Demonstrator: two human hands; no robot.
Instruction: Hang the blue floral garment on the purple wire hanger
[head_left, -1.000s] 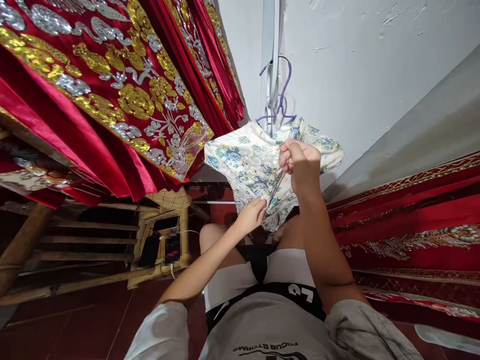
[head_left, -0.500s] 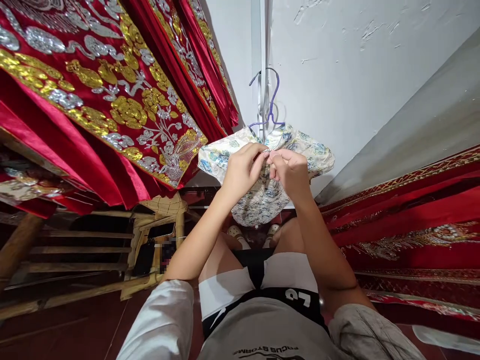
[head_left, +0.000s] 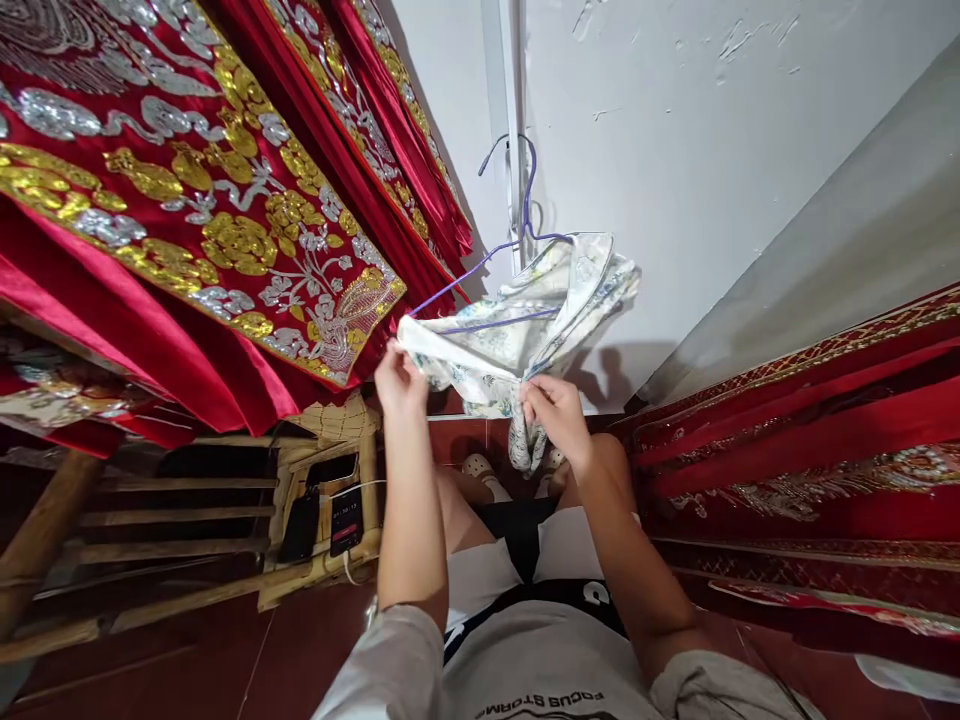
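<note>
A white blouse (head_left: 480,372) with a blue and green floral print hangs partly off a purple hanger (head_left: 459,283). The hanger's left arm and lower bar show bare where the neckline is pulled wide. At the hanger's left end, my left hand (head_left: 403,380) pinches the blouse's edge. My right hand (head_left: 556,412) grips the front of the blouse near its middle, fingers closed on the cloth. Below that hand the lower part of the blouse hangs bunched. The blouse's right shoulder still lies over the hanger's right side.
The hanger hooks on a metal upright (head_left: 513,120) against a white wall (head_left: 675,180). Red embroidered cloth (head_left: 247,240) hangs at the left, more red cloth (head_left: 840,440) at the right. On a bamboo chair (head_left: 300,570) lie a lit phone (head_left: 346,520) and other dark items.
My hands have moved apart from the neckline, the left one leftward and the right one down. The blouse's left shoulder has come off the hanger, and its front is pulled open.
</note>
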